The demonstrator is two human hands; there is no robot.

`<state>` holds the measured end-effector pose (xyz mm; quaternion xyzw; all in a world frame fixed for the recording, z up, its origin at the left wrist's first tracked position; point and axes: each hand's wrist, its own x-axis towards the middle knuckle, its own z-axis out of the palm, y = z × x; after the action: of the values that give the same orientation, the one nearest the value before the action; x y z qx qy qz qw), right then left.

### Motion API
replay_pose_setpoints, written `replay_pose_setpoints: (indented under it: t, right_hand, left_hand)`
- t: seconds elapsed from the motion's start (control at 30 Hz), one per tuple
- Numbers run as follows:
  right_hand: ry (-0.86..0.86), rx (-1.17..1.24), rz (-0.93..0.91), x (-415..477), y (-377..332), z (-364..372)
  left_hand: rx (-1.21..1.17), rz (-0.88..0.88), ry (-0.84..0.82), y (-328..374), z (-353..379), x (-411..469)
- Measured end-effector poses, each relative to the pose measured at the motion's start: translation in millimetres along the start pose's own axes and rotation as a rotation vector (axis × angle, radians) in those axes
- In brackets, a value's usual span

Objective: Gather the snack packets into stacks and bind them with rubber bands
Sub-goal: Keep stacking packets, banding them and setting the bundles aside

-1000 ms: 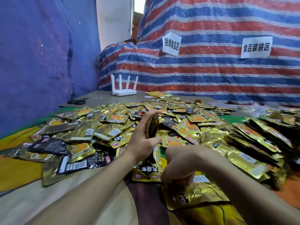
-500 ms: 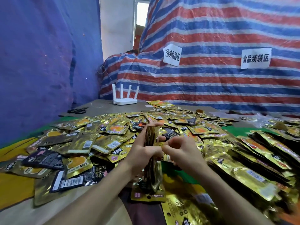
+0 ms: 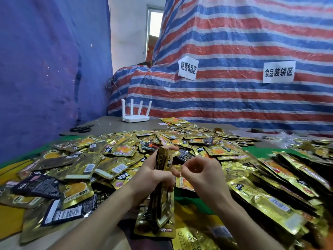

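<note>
My left hand (image 3: 153,175) grips a stack of gold snack packets (image 3: 161,199) upright on its edge, in the middle of the view just above the table. My right hand (image 3: 200,175) is right beside the stack, and its fingertips pinch a thin yellowish rubber band (image 3: 177,167) against the stack's upper part. A wide heap of loose gold and black snack packets (image 3: 115,156) covers the table around both hands. On the right lies a row of overlapping packets (image 3: 281,186).
A white router (image 3: 135,116) stands at the back of the table. Black scissors (image 3: 81,128) lie at the back left. A blue tarp hangs on the left, and a striped tarp with two paper signs (image 3: 278,72) on the right.
My right hand rose from the packets near the table's front to the stack and now pinches a rubber band there. The camera tilted upward. My left hand kept hold of the stack.
</note>
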<state>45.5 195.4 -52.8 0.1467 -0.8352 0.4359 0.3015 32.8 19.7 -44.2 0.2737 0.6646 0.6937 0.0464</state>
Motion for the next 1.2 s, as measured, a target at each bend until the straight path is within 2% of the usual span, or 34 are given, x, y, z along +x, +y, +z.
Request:
replay_pose_setpoints:
  t: [0.17, 0.33, 0.53, 0.6, 0.7, 0.77, 0.83, 0.9, 0.97, 1.03, 1.07, 1.13, 1.2]
  right_hand:
    - [-0.084, 0.021, -0.012, -1.2, -2.0, -2.6]
    - [-0.091, 0.063, 0.019, -2.5, -6.2, -2.1]
    - [-0.079, 0.118, 0.060, -4.2, -9.3, -5.6]
    - [-0.068, 0.099, 0.068, -4.4, -7.3, -7.0]
    - [-0.053, 0.047, 0.074, -3.1, -5.4, -6.6]
    - [-0.046, 0.030, 0.076, -2.9, -4.4, -5.8]
    - [-0.038, 0.113, 0.140, -2.1, -5.8, -4.9]
    - [-0.046, 0.298, 0.269, 1.2, -8.1, -5.7]
    - [-0.133, 0.628, 0.446, 5.5, -12.8, -9.4]
    - [-0.350, 0.925, 0.587, 6.6, -17.8, -16.3]
    - [-0.492, 0.973, 0.609, 5.5, -19.1, -19.3]
    - [-0.702, 0.866, 0.585, 1.8, -17.9, -21.0]
    - [-0.719, 0.696, 0.521, 0.7, -13.5, -20.2]
  left_hand:
    - [0.042, -0.012, 0.040, 4.4, 2.7, -2.8]
    - [-0.018, -0.019, -0.002, 2.8, 1.0, -3.4]
    - [-0.018, -0.011, 0.038, 2.7, 3.3, -3.4]
    - [-0.060, -0.081, 0.014, 4.2, 1.7, -4.7]
    - [-0.173, -0.281, -0.100, 4.8, -1.2, -6.7]
    - [-0.208, -0.319, -0.151, 4.1, -1.6, -6.9]
    - [-0.253, -0.310, -0.175, 4.7, -0.2, -6.2]
    - [-0.314, -0.335, -0.160, 4.7, -1.3, -4.7]
    - [-0.380, -0.384, -0.156, 3.6, -4.5, -3.2]
    - [-0.415, -0.407, -0.153, 3.9, -8.0, -2.8]
    - [-0.425, -0.405, -0.145, 3.6, -9.2, -2.4]
    - [-0.439, -0.399, -0.137, 3.5, -10.4, -2.1]
    - [-0.423, -0.393, -0.145, 3.9, -11.1, -2.8]
